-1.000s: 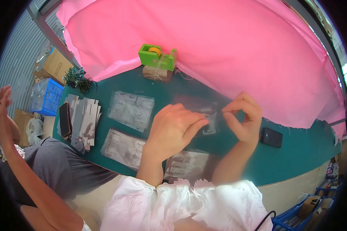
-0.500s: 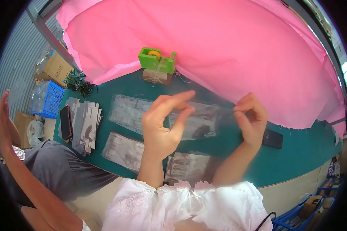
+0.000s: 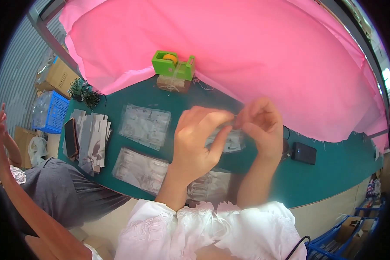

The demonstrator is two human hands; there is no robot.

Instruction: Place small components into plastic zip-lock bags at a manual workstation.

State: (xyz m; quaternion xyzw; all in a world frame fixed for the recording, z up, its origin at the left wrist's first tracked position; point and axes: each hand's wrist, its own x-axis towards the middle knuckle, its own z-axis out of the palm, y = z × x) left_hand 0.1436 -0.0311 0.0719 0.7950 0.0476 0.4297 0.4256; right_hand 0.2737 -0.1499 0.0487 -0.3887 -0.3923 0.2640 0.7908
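My left hand (image 3: pixel 199 141) is over the middle of the table, its fingers bent round toward my right hand. My right hand (image 3: pixel 263 125) is curled in a pinch, and the fingertips of both hands meet or nearly meet. Anything between them is too small and blurred to make out. Beneath the hands lies a clear plastic packet (image 3: pixel 233 142), partly covered by them. Other clear packets with grey printed contents are nearby: one flat packet (image 3: pixel 145 125) to the left, a nearer packet (image 3: pixel 141 170), and another packet (image 3: pixel 210 187) below my wrists.
A green tape dispenser (image 3: pixel 173 67) sits on a brown block (image 3: pixel 172 83) by the pink cloth (image 3: pixel 221 47). Grey card strips (image 3: pixel 91 143) and a dark phone (image 3: pixel 71 138) lie left; a black box (image 3: pixel 304 153) is right. Another person's arm (image 3: pixel 28 203) is at far left.
My hands have come together: the right moved left, and the left moved slightly right. Their fingertips were well apart before. The other person's arm has barely shifted.
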